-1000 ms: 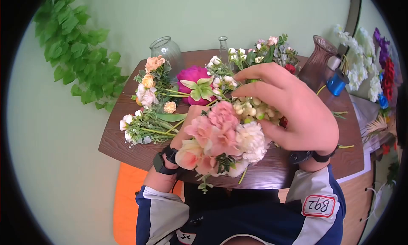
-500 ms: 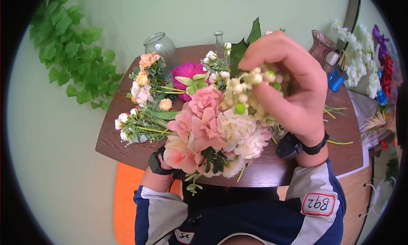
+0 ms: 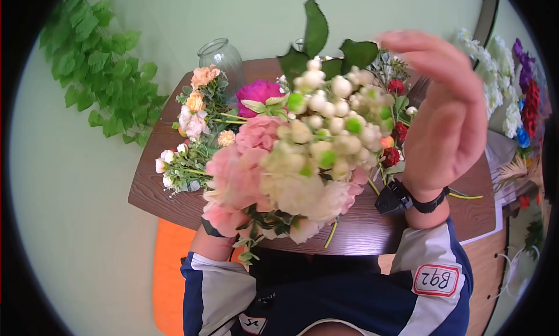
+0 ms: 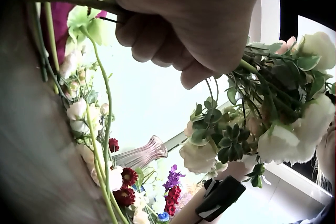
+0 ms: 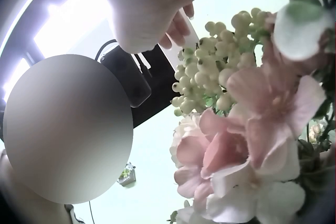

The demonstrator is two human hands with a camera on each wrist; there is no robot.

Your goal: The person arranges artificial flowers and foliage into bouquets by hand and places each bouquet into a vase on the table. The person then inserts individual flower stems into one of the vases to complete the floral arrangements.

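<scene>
My left hand (image 4: 173, 29) grips the stems of a bouquet, its fingers curled round them in the left wrist view; the blossoms hide it in the head view. Pink flowers (image 3: 236, 167), cream-white flowers (image 3: 291, 190) and a large cluster of cream berries (image 3: 335, 112) with dark green leaves (image 3: 315, 27) make up the bouquet, held above the table. To the right of the berries is my right hand (image 3: 445, 109), fingers loosely bent and nothing in them. The right wrist view shows this hand (image 5: 152, 11) apart from the berries (image 5: 210, 71).
On the dark wooden table (image 3: 157, 184) lie a magenta flower (image 3: 256, 97), peach flowers (image 3: 204, 77), white flowers (image 3: 169, 161) and red flowers (image 3: 391, 156). A clear glass vase (image 3: 221, 56) stands at the back. Further right are white blossoms (image 3: 495, 74); leafy vines (image 3: 105, 68) hang left.
The right hand held the berry cluster half a second ago and has since let go, moving right. The bouquet has risen toward the head camera, with the berries at its upper right.
</scene>
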